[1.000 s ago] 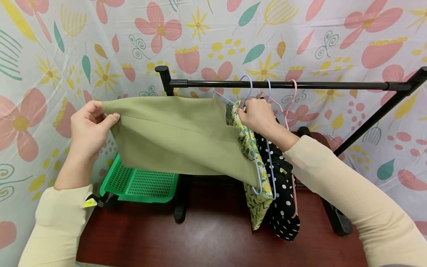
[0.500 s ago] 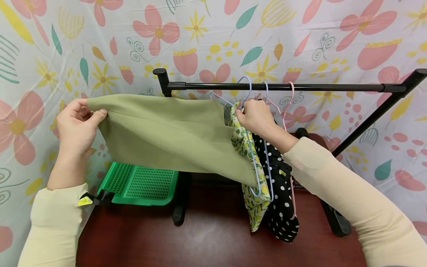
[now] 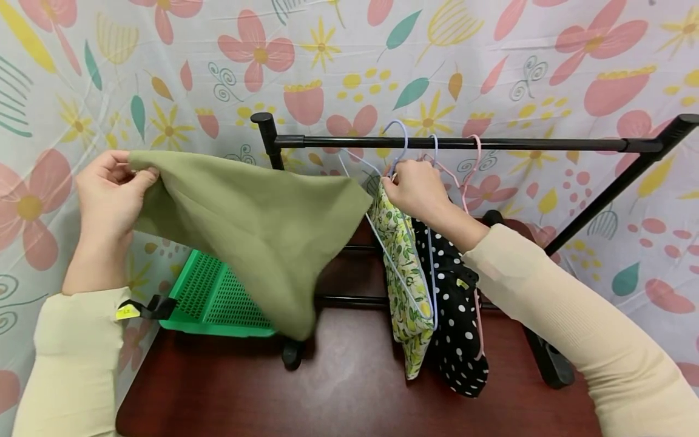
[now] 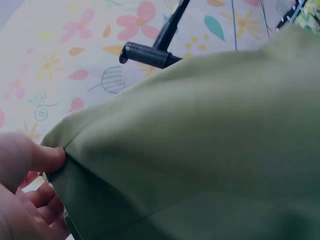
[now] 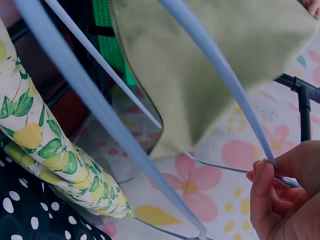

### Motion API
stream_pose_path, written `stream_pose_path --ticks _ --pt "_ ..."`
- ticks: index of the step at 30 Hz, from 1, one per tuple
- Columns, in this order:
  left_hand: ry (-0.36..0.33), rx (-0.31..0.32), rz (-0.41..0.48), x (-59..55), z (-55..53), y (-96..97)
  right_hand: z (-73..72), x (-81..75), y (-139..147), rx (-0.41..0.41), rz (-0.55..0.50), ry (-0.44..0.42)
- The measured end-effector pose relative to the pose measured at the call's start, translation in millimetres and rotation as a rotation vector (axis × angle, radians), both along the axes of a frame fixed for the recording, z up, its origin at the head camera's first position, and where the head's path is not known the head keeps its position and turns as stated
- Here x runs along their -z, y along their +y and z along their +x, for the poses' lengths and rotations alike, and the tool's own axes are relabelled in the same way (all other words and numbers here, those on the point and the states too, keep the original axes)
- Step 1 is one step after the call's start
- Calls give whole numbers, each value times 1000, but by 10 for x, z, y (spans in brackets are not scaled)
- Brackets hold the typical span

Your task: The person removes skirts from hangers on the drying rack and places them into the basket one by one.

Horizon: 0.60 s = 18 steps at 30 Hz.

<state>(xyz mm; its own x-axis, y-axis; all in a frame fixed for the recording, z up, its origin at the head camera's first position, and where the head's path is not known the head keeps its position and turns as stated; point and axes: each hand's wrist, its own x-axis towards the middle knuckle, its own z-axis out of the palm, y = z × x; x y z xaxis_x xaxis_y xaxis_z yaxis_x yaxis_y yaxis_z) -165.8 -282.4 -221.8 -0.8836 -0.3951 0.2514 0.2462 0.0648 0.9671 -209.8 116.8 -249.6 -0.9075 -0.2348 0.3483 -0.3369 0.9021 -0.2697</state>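
1. Head view: across the back, a curtain [image 3: 180,36], printed with flowers and lightly wrinkled; below, a flat, glossy, red-brown table [image 3: 360,400].
2. On the table, a black rack [image 3: 524,144] of round tubes.
3. In the air left of the hangers, partly over the basket [image 3: 218,329], the olive cloth [image 3: 256,212]: matte, smooth, drooping to a rounded point. Looks light, limp and sturdy, unlikely to slip; best taken by a top edge near the corners. Contact with the blue hanger [image 5: 217,62] impossible to tell.
4. Hanging side by side: a crumpled lemon garment [image 3: 404,261] and a black spotted garment [image 3: 459,340].
5. Green, perforated, plastic-looking: the basket, partly covered from sight.
6. Slim and rounded, likely stiff: the blue hanger, plus a pink hanger [image 3: 479,152].
7. Fingers of the left hand [image 3: 111,194] pinching a cloth corner; fingers of the right hand [image 3: 419,188] curled round the blue hanger's neck.
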Motion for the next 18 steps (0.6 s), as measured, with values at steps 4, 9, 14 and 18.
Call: stream_pose_path --ticks 4,9,14,18 --pt "-44 -64 32 -5 -40 -80 15 -3 -4 -5 4 12" --pt "-84 -113 114 0 -97 -186 30 -25 -18 0 10 45" --pt "-113 -171 129 20 -150 -266 42 -64 -37 -2 6 52" --pt "-117 -220 140 39 -185 -326 52 -96 -39 -12 7 58"
